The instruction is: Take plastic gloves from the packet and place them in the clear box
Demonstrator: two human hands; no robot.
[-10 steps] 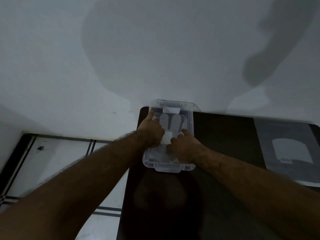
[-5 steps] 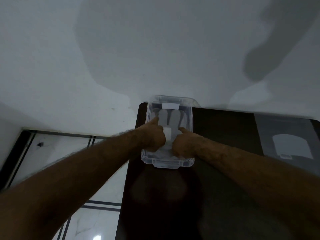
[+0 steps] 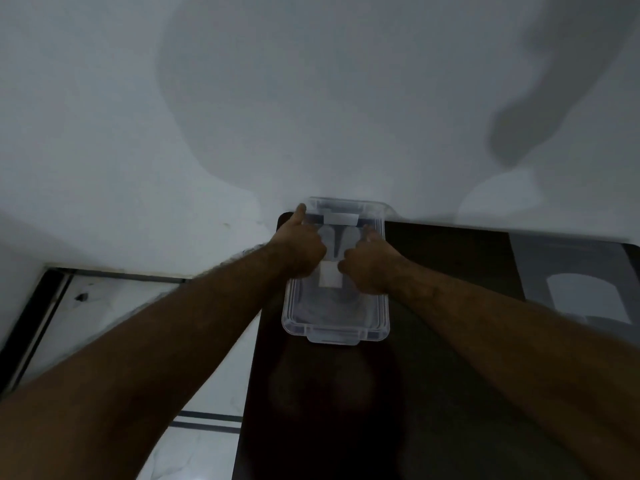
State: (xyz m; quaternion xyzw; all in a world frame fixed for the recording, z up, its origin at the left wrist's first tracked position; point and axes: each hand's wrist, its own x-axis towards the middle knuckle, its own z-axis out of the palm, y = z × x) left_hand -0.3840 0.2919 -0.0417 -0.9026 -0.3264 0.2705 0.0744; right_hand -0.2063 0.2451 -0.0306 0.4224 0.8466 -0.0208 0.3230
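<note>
head view, both curled hands, left hand (image 3: 300, 249), right hand (image 3: 367, 268), pressing plastic gloves (image 3: 334, 244) into clear box (image 3: 334, 329), dark table (image 3: 450, 375)

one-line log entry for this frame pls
left hand: in clear box | right hand: in box | gloves: inside | packet: table right

Dark glossy worktop (image 3: 433, 393) butted against a plain white wall (image 3: 311, 98). Soft shadows on the wall, one broad at centre, one narrower at upper right. Left of the worktop: pale tiled floor (image 3: 114, 313) with dark inlay lines, small dark mark near its far edge. Lighting dim.
</note>
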